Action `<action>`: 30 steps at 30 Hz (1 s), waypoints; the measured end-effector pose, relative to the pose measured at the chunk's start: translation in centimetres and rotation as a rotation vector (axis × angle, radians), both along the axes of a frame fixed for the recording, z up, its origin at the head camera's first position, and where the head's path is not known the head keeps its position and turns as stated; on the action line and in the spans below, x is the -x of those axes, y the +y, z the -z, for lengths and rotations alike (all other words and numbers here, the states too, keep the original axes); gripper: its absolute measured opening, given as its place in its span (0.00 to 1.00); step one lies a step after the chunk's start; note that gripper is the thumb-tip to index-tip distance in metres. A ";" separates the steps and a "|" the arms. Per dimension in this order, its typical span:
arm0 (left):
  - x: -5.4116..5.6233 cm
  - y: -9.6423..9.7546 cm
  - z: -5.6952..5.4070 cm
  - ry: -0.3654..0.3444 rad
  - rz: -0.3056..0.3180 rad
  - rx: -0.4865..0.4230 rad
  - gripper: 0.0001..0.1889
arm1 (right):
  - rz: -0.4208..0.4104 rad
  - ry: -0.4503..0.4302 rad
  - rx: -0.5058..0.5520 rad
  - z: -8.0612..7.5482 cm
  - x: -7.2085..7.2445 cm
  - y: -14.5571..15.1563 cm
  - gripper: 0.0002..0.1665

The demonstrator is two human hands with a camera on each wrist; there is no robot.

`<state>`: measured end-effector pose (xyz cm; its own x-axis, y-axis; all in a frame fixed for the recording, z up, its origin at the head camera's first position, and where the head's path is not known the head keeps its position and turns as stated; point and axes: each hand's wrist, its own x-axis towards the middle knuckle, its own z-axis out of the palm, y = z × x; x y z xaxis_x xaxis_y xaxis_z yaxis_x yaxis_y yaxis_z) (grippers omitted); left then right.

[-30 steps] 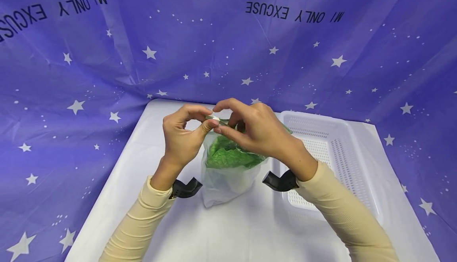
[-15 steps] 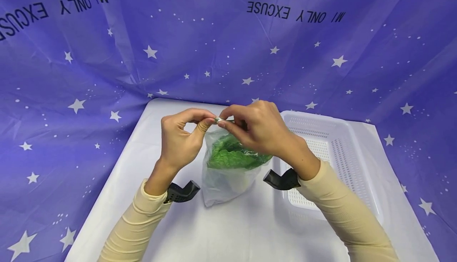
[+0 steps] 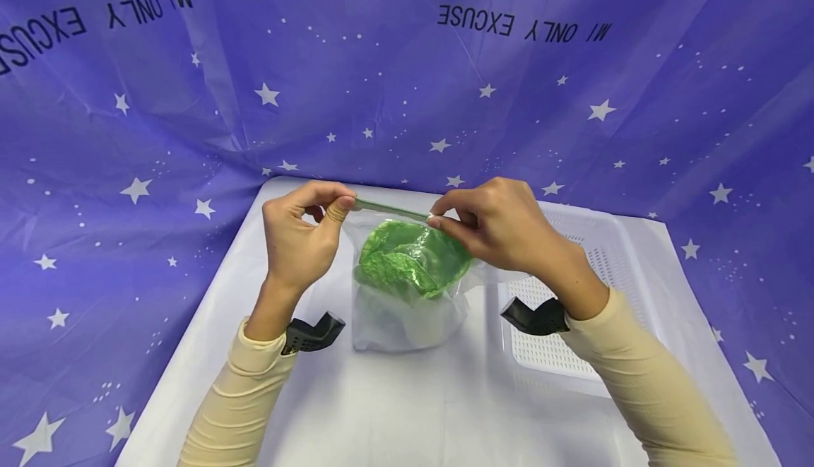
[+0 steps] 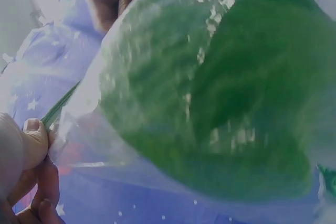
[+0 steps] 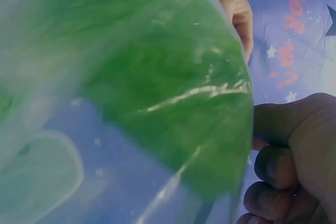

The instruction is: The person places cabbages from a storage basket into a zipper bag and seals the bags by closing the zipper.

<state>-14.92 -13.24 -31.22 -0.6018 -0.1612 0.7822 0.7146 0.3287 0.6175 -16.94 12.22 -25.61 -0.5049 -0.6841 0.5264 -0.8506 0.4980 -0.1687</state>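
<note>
A clear zip bag [image 3: 407, 326] stands on the table with crinkled green leaves [image 3: 397, 273], like lettuce, inside. Its green top strip [image 3: 391, 207] is stretched between the two hands. My left hand [image 3: 302, 237] pinches the strip's left end between thumb and index finger. Farther right, my right hand [image 3: 509, 227] pinches the strip at a small white slider [image 3: 431, 217], which its fingertips partly cover. In the left wrist view the bag's plastic [image 4: 105, 145] runs from the left thumb. The right wrist view has the leaves [image 5: 168, 87] close up behind the film.
A white perforated plastic basket [image 3: 610, 241] sits on the right of the white-covered table [image 3: 407, 410], partly behind the right forearm. A purple star-printed curtain [image 3: 381, 64] hangs round the table's back and sides.
The hands began with fingertips together at the strip and have moved apart, left hand leftward and right hand rightward. The strip now shows between them, and the bag's leaves face forward more.
</note>
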 end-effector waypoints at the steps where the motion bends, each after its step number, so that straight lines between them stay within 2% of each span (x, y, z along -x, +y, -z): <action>1: 0.0 -0.2 0.1 -0.010 -0.012 -0.009 0.05 | 0.008 -0.008 -0.008 0.1 0.1 0.4 0.03; 5: 0.3 -1.5 0.4 -0.048 -0.053 -0.050 0.03 | 0.060 -0.040 -0.039 0.3 0.3 2.7 0.03; 9: 0.6 -3.3 1.2 -0.078 -0.112 -0.099 0.02 | 0.161 -0.078 -0.068 0.6 0.2 5.7 0.02; 14: 1.4 -4.9 2.0 -0.098 -0.127 -0.112 0.05 | 0.212 -0.102 -0.061 1.0 0.2 8.4 0.03; 18: 2.8 -4.7 1.3 -0.125 -0.089 -0.166 0.07 | 0.208 -0.049 0.013 0.8 0.9 8.4 0.02; 20: 3.3 -4.4 0.7 -0.112 -0.074 -0.211 0.06 | 0.198 -0.018 0.067 0.3 1.3 8.3 0.01; 22: 3.4 -4.2 -0.2 -0.084 -0.067 -0.230 0.06 | 0.184 0.012 0.115 -0.3 1.4 8.2 0.02; 24: 3.0 -3.9 -1.0 -0.034 -0.060 -0.233 0.06 | 0.173 0.048 0.146 -0.9 1.0 8.1 0.02; 26: 2.2 -4.0 -1.1 0.038 -0.031 -0.236 0.07 | 0.157 0.090 0.153 -1.2 -0.1 8.1 0.02; 28: 0.5 -4.3 -0.6 0.126 0.022 -0.202 0.08 | 0.118 0.118 0.136 -0.7 -1.9 8.0 0.07; 30: -2.0 -5.7 1.2 0.212 0.141 -0.124 0.09 | 0.066 0.103 0.091 1.2 -4.8 8.0 0.13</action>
<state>-12.94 -18.89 -32.43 -0.4502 -0.1893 0.8726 0.8654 0.1482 0.4787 -12.15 20.20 -26.81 -0.4871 -0.5983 0.6362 -0.8318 0.5398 -0.1292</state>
